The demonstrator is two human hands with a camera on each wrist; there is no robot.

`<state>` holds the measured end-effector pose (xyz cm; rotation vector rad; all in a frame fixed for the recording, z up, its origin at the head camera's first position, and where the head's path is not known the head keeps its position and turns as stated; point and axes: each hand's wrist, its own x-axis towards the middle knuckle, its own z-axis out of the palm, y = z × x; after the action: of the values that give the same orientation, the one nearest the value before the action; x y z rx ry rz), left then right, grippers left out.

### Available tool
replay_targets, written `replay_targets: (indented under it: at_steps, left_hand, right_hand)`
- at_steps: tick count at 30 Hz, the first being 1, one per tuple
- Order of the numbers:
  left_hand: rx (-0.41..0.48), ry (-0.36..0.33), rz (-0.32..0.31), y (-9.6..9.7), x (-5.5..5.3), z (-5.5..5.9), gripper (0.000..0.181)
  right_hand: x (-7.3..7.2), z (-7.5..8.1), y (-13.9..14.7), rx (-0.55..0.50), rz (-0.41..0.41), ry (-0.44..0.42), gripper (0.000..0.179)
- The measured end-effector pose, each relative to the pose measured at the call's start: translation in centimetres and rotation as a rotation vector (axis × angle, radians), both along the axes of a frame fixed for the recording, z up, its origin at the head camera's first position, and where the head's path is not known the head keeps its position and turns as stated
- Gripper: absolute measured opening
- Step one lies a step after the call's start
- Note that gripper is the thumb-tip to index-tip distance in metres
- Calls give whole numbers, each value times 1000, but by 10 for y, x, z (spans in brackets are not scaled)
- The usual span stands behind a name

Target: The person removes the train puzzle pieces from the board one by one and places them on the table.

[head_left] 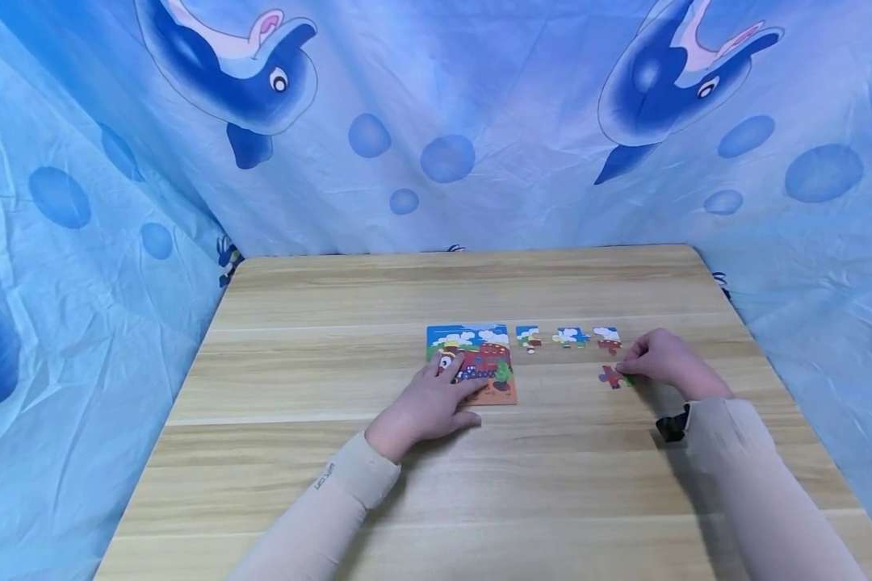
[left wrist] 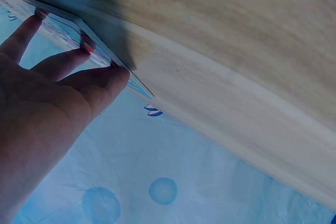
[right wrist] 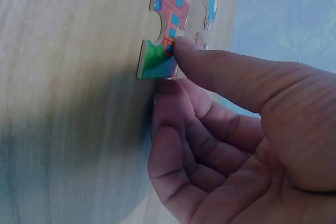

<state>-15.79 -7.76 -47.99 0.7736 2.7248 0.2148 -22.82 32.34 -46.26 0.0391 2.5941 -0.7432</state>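
In the head view my left hand (head_left: 436, 399) rests with spread fingers on a train-picture puzzle board (head_left: 505, 395). The left wrist view shows those fingertips (left wrist: 86, 50) on the board's printed face. To the right, my right hand (head_left: 668, 363) pinches a red jigsaw piece (head_left: 612, 376) with a green corner, close over the table. Seen from the right wrist, the thumb lies on top of that jigsaw piece (right wrist: 170, 14) and the index fingertip is at its edge; the other fingers curl beneath.
A row of loose jigsaw pieces lies right of the board: a left one (head_left: 527, 336), a middle one with clouds (head_left: 570, 336) and a right one (head_left: 606, 337). The wooden table (head_left: 320, 347) ends at a blue dolphin-print curtain (head_left: 436, 210) behind and at both sides.
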Motion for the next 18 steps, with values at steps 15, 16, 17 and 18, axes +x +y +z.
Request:
replay_targets:
  at_steps: [15,16,17,18]
  left_hand:
    - [2,2,1,1,0,-1,65]
    - [0,2,2,1,0,-1,65]
    - [-2,1,2,1,0,-1,65]
    - [-3,2,2,1,0,-1,65]
  right_hand:
    - [2,-1,4,-1,-18,-23,28]
    - [1,-1,3,4,-17,-22,28]
    - [1,-1,2,8,-17,-24,28]
    - [1,-1,2,11,-18,-25,28]
